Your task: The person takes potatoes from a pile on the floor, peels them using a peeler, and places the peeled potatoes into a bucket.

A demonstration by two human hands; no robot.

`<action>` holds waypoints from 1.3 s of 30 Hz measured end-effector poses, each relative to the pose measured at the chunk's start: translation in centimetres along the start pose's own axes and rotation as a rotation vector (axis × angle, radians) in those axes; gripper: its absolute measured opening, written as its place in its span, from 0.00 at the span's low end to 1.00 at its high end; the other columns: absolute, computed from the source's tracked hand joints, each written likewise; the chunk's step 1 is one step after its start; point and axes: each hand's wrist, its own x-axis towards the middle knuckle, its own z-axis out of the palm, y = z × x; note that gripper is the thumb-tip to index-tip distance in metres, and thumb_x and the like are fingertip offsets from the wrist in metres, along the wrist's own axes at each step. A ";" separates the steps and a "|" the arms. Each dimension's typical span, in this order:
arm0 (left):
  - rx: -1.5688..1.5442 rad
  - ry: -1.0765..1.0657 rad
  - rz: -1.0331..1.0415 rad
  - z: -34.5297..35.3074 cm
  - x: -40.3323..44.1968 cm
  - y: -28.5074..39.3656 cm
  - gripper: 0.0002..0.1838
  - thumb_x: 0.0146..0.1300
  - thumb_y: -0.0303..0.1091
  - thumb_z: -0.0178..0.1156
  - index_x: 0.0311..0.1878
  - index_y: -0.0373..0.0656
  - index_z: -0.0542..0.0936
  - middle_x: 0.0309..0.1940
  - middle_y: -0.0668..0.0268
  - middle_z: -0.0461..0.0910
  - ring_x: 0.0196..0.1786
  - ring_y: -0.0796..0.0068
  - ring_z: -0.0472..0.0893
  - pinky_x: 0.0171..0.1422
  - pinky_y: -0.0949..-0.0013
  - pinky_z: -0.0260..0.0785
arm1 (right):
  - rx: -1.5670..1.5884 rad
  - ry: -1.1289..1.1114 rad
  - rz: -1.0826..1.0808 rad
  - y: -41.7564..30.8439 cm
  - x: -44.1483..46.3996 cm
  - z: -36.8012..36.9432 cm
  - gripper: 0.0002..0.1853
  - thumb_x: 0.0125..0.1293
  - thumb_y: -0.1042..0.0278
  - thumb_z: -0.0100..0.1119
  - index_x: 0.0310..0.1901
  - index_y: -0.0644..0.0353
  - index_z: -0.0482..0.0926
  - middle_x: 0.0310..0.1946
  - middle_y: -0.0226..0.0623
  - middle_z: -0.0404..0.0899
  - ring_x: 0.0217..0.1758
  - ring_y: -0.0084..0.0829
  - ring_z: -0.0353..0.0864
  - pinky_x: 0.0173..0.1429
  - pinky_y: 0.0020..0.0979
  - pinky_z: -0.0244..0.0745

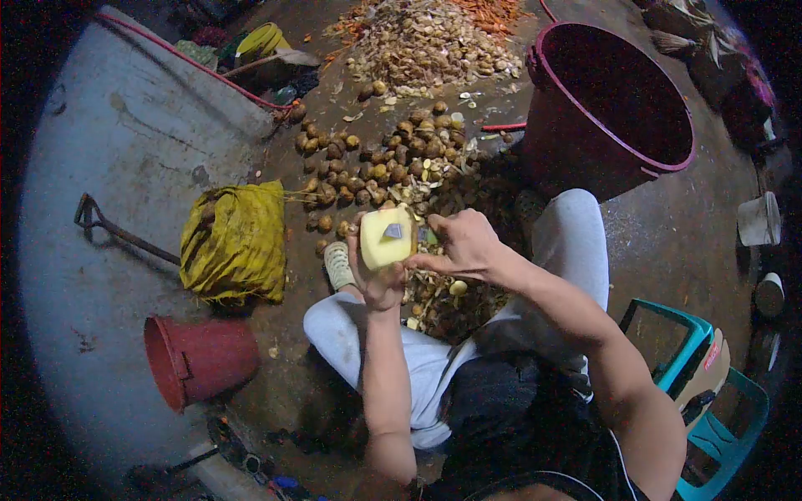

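Observation:
My left hand (383, 288) is wrapped round a large peeled root vegetable (382, 253), pale yellow with flat cut faces, held up in front of my knees. A grey knife blade (393, 231) shows against the cut face; I cannot tell how deep it goes. At the vegetable's right side my right hand (466, 242) is closed around the knife, its thumb near the vegetable's lower edge. A bit of green shows by the fingers, while most of the handle is hidden. Below the hands lie peelings (455, 311) between my legs.
Unpeeled brown roots (393, 163) are scattered ahead, before a heap of peelings (434, 46). A large maroon tub (560, 125) stands right. To the left are a yellow sack (238, 250), a shovel handle (125, 234) and a red bucket (213, 355). A teal chair (727, 442) is behind right.

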 end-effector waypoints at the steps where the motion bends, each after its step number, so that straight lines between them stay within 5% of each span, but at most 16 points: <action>1: 0.061 0.038 0.010 -0.4 0.0 -0.3 0.49 0.38 0.36 0.77 0.65 0.39 0.61 0.56 0.58 0.71 0.60 0.61 0.72 0.66 0.59 0.65 | -0.078 -0.008 0.003 0.0 -0.1 0.4 0.36 0.50 0.25 0.59 0.24 0.61 0.76 0.13 0.48 0.74 0.19 0.52 0.78 0.26 0.47 0.74; 6: 0.098 0.093 0.039 -1.2 -0.1 -0.9 0.48 0.40 0.35 0.76 0.66 0.42 0.61 0.56 0.60 0.70 0.60 0.61 0.72 0.66 0.60 0.65 | -0.067 0.089 -0.101 0.2 0.2 1.0 0.34 0.57 0.29 0.56 0.27 0.61 0.76 0.12 0.46 0.74 0.18 0.52 0.77 0.24 0.47 0.72; 9: -0.008 -0.025 -0.061 -3.0 -0.5 -1.7 0.44 0.47 0.36 0.73 0.68 0.46 0.61 0.62 0.58 0.67 0.64 0.60 0.69 0.67 0.59 0.65 | 0.252 0.048 0.054 0.8 0.9 1.0 0.39 0.50 0.26 0.60 0.30 0.66 0.77 0.14 0.49 0.75 0.20 0.51 0.78 0.27 0.45 0.74; 12: -0.058 -0.136 -0.065 -5.8 -1.5 -3.4 0.38 0.57 0.40 0.68 0.69 0.51 0.62 0.69 0.55 0.61 0.69 0.57 0.64 0.70 0.56 0.63 | 0.274 -0.065 0.115 1.1 1.0 0.8 0.54 0.30 0.20 0.68 0.31 0.79 0.74 0.17 0.55 0.75 0.24 0.48 0.82 0.32 0.42 0.76; 15: -0.219 -0.161 -0.151 -6.0 -1.1 -3.7 0.38 0.59 0.42 0.67 0.70 0.50 0.61 0.69 0.53 0.61 0.69 0.56 0.64 0.70 0.54 0.63 | 0.263 0.002 0.056 1.0 0.9 0.6 0.53 0.29 0.20 0.68 0.31 0.79 0.74 0.17 0.55 0.75 0.24 0.49 0.82 0.33 0.42 0.76; 18: -0.018 -0.237 -0.013 -3.8 -1.1 -2.6 0.40 0.58 0.42 0.68 0.70 0.46 0.60 0.69 0.53 0.61 0.67 0.59 0.67 0.68 0.56 0.65 | 0.243 -0.003 0.039 1.6 1.0 1.1 0.54 0.28 0.20 0.69 0.31 0.79 0.75 0.17 0.55 0.75 0.25 0.49 0.81 0.33 0.43 0.76; 22: -0.064 -0.228 -0.181 -3.6 -0.9 -2.5 0.46 0.49 0.45 0.73 0.69 0.42 0.60 0.66 0.57 0.65 0.62 0.65 0.72 0.64 0.63 0.68 | 0.247 0.049 0.003 1.2 0.7 0.6 0.53 0.28 0.20 0.69 0.29 0.78 0.75 0.16 0.54 0.74 0.23 0.48 0.81 0.32 0.42 0.76; 27: -0.132 0.029 -0.185 -2.1 -1.8 -2.8 0.50 0.42 0.45 0.75 0.68 0.41 0.62 0.62 0.63 0.68 0.60 0.68 0.72 0.65 0.66 0.65 | 0.198 0.006 0.057 -0.1 0.4 -0.6 0.45 0.35 0.20 0.66 0.23 0.69 0.74 0.11 0.48 0.72 0.18 0.49 0.78 0.28 0.42 0.75; 31: -0.094 0.027 -0.175 -0.8 -1.6 -2.0 0.46 0.44 0.39 0.72 0.68 0.42 0.62 0.63 0.63 0.68 0.62 0.66 0.71 0.67 0.64 0.63 | 0.076 0.056 0.030 -0.3 0.0 -0.3 0.41 0.42 0.21 0.63 0.22 0.64 0.72 0.11 0.48 0.73 0.18 0.51 0.78 0.26 0.43 0.75; 39: -0.129 0.108 -0.168 -1.7 -1.3 -2.2 0.46 0.40 0.33 0.71 0.67 0.41 0.63 0.60 0.60 0.70 0.62 0.64 0.72 0.66 0.61 0.66 | 0.033 0.124 -0.144 -0.2 -0.1 0.7 0.29 0.64 0.37 0.52 0.27 0.62 0.73 0.14 0.48 0.75 0.19 0.50 0.78 0.23 0.46 0.73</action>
